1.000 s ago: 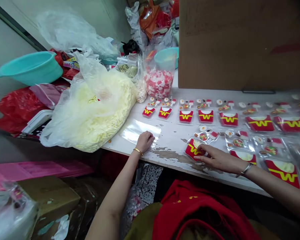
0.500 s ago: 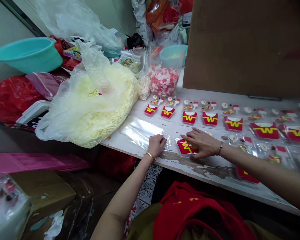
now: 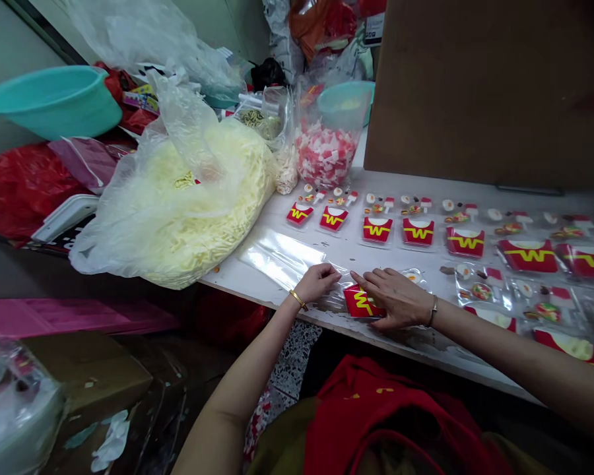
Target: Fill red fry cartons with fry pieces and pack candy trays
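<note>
My left hand (image 3: 317, 284) pinches at the open end of a clear plastic bag (image 3: 282, 254) that lies flat along the table edge. Close beside it, my right hand (image 3: 398, 297) grips a clear blister pack holding a red fries box with a yellow W (image 3: 360, 301); the hand covers much of the pack, and a small egg piece shows past the knuckles. Thumb and fingers are on the pack's near and upper sides. The pack's left edge is at the bag's end; how far it is inside I cannot tell.
Several similar packs (image 3: 418, 232) stand in a row behind my hands, others (image 3: 495, 320) near my right forearm. Left lies a big bag of pale yellow sticks (image 3: 218, 218); a bag of red and white bits (image 3: 327, 155) stands behind. A cardboard box (image 3: 485, 92) blocks the back right.
My left hand has moved right, closer to the pack. My right hand has drawn the pack slightly left, so the two nearly meet.
</note>
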The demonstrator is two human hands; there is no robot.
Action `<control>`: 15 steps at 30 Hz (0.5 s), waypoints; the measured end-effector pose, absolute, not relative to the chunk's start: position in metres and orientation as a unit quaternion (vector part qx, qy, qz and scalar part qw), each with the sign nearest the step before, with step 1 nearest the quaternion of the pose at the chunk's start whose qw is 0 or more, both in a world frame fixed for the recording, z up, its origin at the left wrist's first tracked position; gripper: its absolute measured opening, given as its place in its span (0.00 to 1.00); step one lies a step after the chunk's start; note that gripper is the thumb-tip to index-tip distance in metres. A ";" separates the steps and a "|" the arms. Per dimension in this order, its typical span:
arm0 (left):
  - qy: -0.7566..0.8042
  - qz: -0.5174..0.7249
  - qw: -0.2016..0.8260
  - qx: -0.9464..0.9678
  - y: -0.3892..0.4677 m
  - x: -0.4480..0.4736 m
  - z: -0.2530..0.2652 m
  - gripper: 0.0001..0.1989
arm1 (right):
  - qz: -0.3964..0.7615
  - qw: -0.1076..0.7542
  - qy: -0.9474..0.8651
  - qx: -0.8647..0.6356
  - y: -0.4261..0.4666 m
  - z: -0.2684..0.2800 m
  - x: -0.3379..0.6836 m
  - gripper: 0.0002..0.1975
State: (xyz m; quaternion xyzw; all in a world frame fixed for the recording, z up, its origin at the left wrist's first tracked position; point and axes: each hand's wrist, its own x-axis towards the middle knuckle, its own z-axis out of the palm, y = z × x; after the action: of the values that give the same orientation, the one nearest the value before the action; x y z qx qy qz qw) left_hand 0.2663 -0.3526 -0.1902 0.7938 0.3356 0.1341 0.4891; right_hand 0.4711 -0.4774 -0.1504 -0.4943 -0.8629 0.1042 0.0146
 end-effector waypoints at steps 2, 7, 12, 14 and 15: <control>0.324 0.137 0.426 0.833 -0.360 0.267 -0.185 0.15 | 0.102 0.011 -0.856 -0.507 -0.477 -0.152 0.466 0.53; 0.276 0.145 0.268 0.911 -0.391 0.258 -0.165 0.19 | 0.089 0.009 -0.848 -0.522 -0.477 -0.155 0.458 0.49; 0.313 0.125 0.167 0.926 -0.415 0.262 -0.170 0.27 | 0.076 0.010 -0.835 -0.546 -0.479 -0.158 0.451 0.47; 0.322 0.135 0.134 0.927 -0.416 0.264 -0.178 0.22 | 0.070 0.007 -0.829 -0.554 -0.480 -0.158 0.448 0.47; 0.326 0.141 0.118 0.927 -0.416 0.264 -0.181 0.20 | 0.068 0.005 -0.828 -0.556 -0.481 -0.158 0.447 0.47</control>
State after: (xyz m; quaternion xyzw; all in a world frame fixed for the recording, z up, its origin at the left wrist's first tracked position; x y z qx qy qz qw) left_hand 0.2636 -0.4157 -0.1812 0.9274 0.3261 0.1410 0.1176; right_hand 0.4466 -0.4809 -0.1583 -0.5562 -0.8283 0.0678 0.0052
